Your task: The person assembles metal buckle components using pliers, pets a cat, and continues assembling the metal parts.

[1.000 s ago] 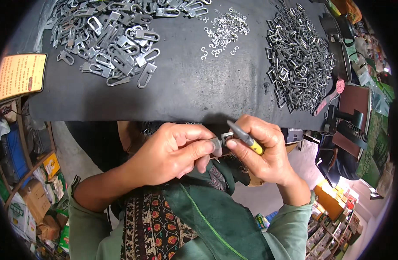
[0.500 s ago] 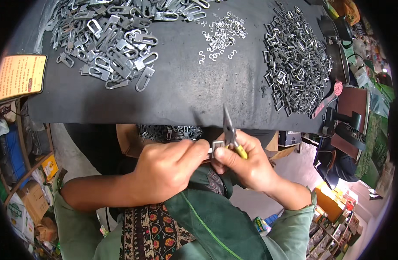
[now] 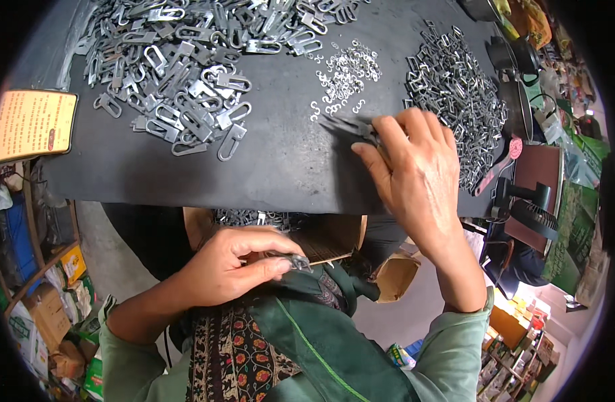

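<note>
your hands split since half a second ago. right hand (image 3: 414, 177) now out over black mat (image 3: 280, 161), gripping pliers (image 3: 351, 127), tips by small s-hooks (image 3: 344, 74). left hand (image 3: 230, 268) stays at lap, pinching metal clasp (image 3: 295, 261). looks like next hook fetch.

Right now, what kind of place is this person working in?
Probably a small workshop where metal parts get put together by hand. Heaps of metal clips, little S-shaped hooks and small buckles lie sorted on a black worktable, and the right hand holds pliers.
</note>
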### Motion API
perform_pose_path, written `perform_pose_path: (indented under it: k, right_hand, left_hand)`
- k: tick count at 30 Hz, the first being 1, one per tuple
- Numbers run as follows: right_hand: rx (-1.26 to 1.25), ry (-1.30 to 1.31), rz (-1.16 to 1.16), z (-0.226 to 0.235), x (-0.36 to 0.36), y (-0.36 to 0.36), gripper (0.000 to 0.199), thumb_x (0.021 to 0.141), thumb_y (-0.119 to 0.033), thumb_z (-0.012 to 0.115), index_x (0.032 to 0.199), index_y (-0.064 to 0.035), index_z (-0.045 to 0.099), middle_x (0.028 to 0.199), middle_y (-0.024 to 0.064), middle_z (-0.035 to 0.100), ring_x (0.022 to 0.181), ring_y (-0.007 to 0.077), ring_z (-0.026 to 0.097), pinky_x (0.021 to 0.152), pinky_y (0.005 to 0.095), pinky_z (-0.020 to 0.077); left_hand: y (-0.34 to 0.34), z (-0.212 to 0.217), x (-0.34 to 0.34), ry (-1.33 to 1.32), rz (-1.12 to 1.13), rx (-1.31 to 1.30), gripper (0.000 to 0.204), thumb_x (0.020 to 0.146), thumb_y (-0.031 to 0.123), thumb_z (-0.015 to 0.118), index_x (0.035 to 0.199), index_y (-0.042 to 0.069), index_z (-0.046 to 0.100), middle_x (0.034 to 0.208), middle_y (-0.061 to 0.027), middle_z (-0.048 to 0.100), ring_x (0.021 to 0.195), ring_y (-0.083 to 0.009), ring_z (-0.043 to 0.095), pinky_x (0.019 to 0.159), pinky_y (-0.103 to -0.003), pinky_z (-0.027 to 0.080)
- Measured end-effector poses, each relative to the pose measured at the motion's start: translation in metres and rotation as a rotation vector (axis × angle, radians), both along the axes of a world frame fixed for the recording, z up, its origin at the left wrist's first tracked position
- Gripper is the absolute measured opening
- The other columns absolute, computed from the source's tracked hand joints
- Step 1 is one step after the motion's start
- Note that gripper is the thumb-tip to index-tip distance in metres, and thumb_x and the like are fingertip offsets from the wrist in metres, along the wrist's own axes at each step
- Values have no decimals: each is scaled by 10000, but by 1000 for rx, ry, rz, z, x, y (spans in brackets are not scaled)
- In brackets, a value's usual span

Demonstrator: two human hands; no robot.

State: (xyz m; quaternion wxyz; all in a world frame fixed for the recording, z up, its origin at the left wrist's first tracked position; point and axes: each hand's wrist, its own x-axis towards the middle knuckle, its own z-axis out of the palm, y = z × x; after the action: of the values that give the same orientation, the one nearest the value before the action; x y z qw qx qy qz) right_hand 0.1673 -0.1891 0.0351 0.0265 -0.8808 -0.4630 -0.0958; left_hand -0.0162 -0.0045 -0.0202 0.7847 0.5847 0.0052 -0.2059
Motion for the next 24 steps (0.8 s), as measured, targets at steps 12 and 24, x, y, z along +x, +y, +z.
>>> perform_pose_path:
  k: [12, 24]
  right_hand:
    - [-145, -43, -12, 6, -11, 21, 242, 786, -287, 745, 842, -92, 613, 819, 70, 520, 814, 237, 544, 713, 384, 409]
    - [-233, -11, 110, 33, -16, 19, 276, 761, -287, 755, 814, -85, 575, 765, 56, 499, 731, 223, 542, 637, 369, 417]
  left_hand:
    - [-3, 3, 5, 20, 215, 6, 148, 908, 40, 679, 1037, -32, 691, 844, -25, 613, 673, -34, 488, 585, -211, 379]
    - [17, 19, 12, 162, 325, -46, 114, 893, -20, 654, 998, -47, 688, 880, -34, 633, 725, -47, 559, 626, -201, 435]
